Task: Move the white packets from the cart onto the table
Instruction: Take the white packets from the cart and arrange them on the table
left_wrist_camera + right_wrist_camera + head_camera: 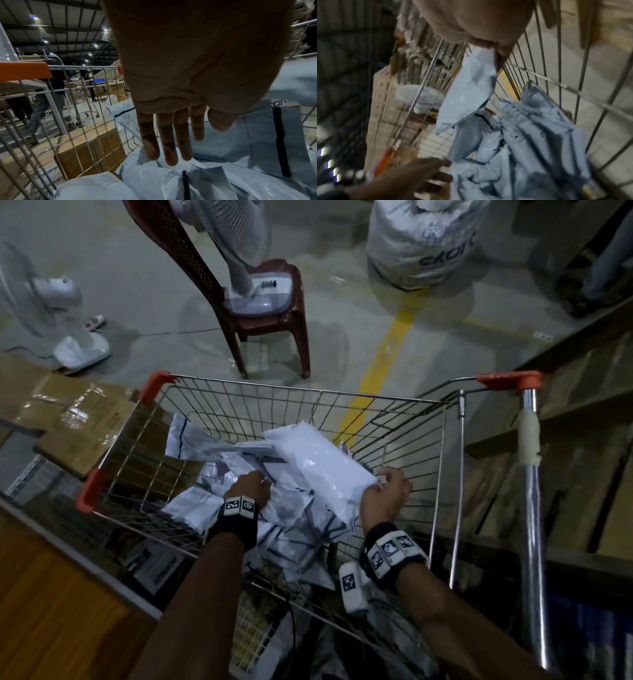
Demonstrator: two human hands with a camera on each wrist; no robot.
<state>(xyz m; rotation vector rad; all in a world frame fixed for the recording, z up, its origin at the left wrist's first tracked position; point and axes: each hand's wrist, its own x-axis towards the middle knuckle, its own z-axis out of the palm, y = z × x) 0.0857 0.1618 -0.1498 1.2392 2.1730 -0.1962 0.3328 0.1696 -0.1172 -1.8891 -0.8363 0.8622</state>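
A wire cart (308, 392) with orange corner caps holds a heap of white packets (294, 518). My right hand (383, 491) pinches the near corner of a large white packet (318, 463) and holds it raised above the heap; the right wrist view shows this packet (471, 89) hanging from the fingers. My left hand (250, 484) reaches down into the heap, and in the left wrist view its fingers (168, 142) are straight and spread over the packets (223, 135), holding nothing. A wooden table (51, 611) lies at the lower left.
Cardboard boxes (78, 419) stand against the cart's left side. Beyond the cart are a dark red plastic chair (267, 313) carrying a fan, a second white fan (68, 320) on the floor, and a big white sack (421, 241). The cart's chrome handle post (531, 508) rises at right.
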